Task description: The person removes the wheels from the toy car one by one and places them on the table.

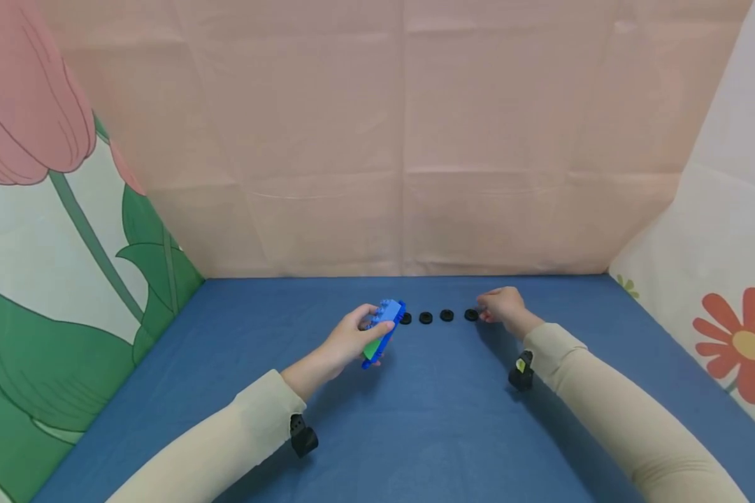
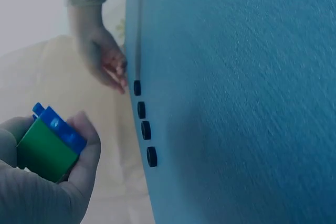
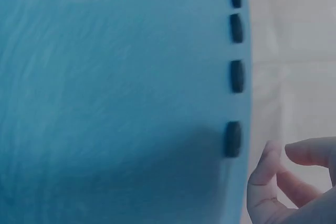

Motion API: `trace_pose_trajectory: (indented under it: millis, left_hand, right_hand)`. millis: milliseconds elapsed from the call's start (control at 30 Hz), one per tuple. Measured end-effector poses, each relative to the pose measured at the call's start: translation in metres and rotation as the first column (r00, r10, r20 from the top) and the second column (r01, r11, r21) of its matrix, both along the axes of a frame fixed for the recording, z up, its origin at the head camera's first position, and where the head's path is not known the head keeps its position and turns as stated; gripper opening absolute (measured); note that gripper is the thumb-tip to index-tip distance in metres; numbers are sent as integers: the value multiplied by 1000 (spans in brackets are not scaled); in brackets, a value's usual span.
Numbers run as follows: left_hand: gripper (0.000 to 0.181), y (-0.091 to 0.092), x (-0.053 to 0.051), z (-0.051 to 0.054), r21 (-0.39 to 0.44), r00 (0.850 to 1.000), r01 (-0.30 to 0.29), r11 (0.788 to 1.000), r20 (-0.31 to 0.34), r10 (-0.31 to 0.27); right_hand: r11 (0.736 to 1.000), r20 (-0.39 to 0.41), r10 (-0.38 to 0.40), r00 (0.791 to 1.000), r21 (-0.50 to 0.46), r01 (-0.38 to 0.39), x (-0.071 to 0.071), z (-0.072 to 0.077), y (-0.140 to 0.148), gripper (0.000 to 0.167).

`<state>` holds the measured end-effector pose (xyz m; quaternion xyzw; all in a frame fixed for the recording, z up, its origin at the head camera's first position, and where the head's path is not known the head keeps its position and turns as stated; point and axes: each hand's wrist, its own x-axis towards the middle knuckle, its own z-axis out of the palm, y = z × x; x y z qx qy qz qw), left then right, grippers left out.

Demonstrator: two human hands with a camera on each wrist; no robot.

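My left hand (image 1: 342,344) holds a blue and green toy-brick assembly (image 1: 386,321) tilted above the table. In the left wrist view the thumb and fingers grip its green block (image 2: 46,153), with blue studded pieces on it. Several small black round pieces like toy wheels (image 1: 447,316) lie in a row near the table's back edge. Beside the rightmost wheel (image 1: 471,315) hovers my right hand (image 1: 505,306). In the right wrist view the right hand's fingers (image 3: 265,179) are loosely bent and apart from the thumb, holding nothing, close to the nearest wheel (image 3: 233,139).
A blue cloth (image 1: 415,433) covers the table. Behind it rises a beige sheet (image 1: 403,140). Flower-printed panels stand at the left (image 1: 25,335) and right (image 1: 698,279). A black wrist device (image 1: 303,436) sits on the left sleeve, another (image 1: 521,372) on the right.
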<state>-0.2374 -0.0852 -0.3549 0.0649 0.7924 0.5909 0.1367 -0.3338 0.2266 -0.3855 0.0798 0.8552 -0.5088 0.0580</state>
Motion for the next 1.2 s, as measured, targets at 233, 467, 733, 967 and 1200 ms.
trace_pose_trajectory:
  millis: [233, 467, 733, 967, 1200]
  left_hand:
    - [56, 0, 2, 3, -124, 996, -70, 990, -64, 63]
    - [54, 2, 6, 6, -242, 988, -51, 969, -151, 15]
    - [49, 3, 12, 10, -297, 973, -6, 955, -220, -62]
    - [46, 4, 17, 12, -331, 955, 37, 943, -266, -131]
    - [47, 6, 19, 16, -360, 947, 40, 932, -285, -150]
  right_hand:
    - [991, -13, 91, 996, -95, -92, 11, 24, -17, 47]
    - [947, -22, 255, 967, -196, -254, 38, 46, -46, 51]
    - [821, -83, 518, 851, -230, -522, 74, 65, -74, 55]
    - [782, -83, 559, 825, -277, -558, 91, 64, -86, 52]
    - [808, -85, 487, 869, -333, -485, 97, 59, -88, 44]
